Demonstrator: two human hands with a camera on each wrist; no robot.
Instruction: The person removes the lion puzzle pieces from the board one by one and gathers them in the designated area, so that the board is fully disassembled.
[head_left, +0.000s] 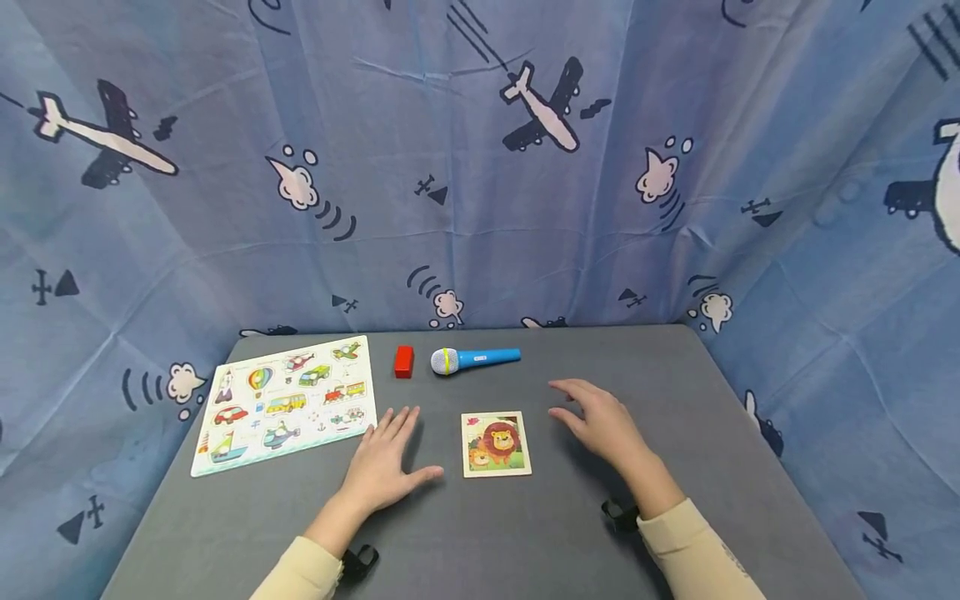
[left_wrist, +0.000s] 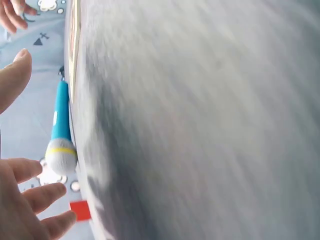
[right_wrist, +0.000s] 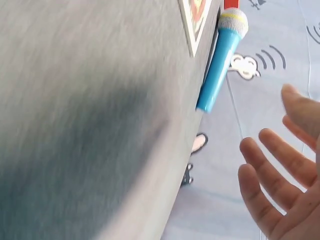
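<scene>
Between the two hands lies a small square lion puzzle (head_left: 497, 445) with a pale frame. My left hand (head_left: 384, 463) is on its left, fingers spread, holding nothing; its fingertips reach the corner of a large picture board (head_left: 288, 404) printed with vehicles. To the right of the puzzle, my right hand (head_left: 600, 422) hovers with relaxed fingers and nothing in them. Farther back lies a blue toy microphone (head_left: 480, 358) with a grey head and yellow ring, also seen in the left wrist view and right wrist view. A red block (head_left: 403, 362) sits left of the microphone's head.
All these things lie on a grey table (head_left: 555, 533). A blue curtain (head_left: 450, 167) printed with airplanes hangs behind the table and along its sides. Dark straps (head_left: 360, 563) circle both wrists below the sleeves.
</scene>
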